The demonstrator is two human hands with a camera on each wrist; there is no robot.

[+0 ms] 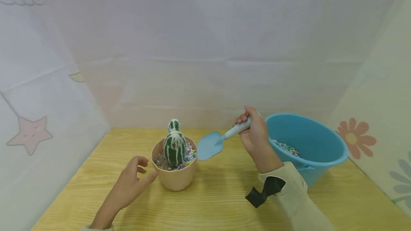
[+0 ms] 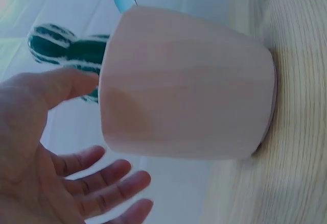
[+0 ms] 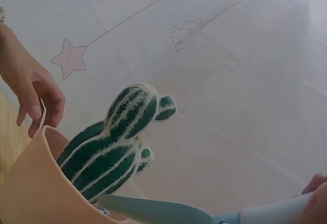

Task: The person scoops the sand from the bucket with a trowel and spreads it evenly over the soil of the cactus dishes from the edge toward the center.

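A green cactus (image 1: 174,149) with white stripes stands upright in a peach flowerpot (image 1: 176,181) on the table. Small multicoloured pebbles (image 1: 191,154) cover the right part of the pot's soil, while brownish soil shows at the left. My right hand (image 1: 255,131) grips the handle of a light blue toy shovel (image 1: 210,145), whose blade points left at the pot's right rim. The blade carries no visible pebbles. At the pot's left side, my left hand (image 1: 131,181) has its fingers loosely spread, the thumb right at the rim in the left wrist view.
A blue bucket (image 1: 308,142) stands on the right of the wooden table (image 1: 218,202), with more coloured pebbles (image 1: 285,148) inside. Behind the table hangs a pale cloth (image 1: 192,63); patterned cloths with a star and flowers flank it. A black strap mount sits on the right wrist.
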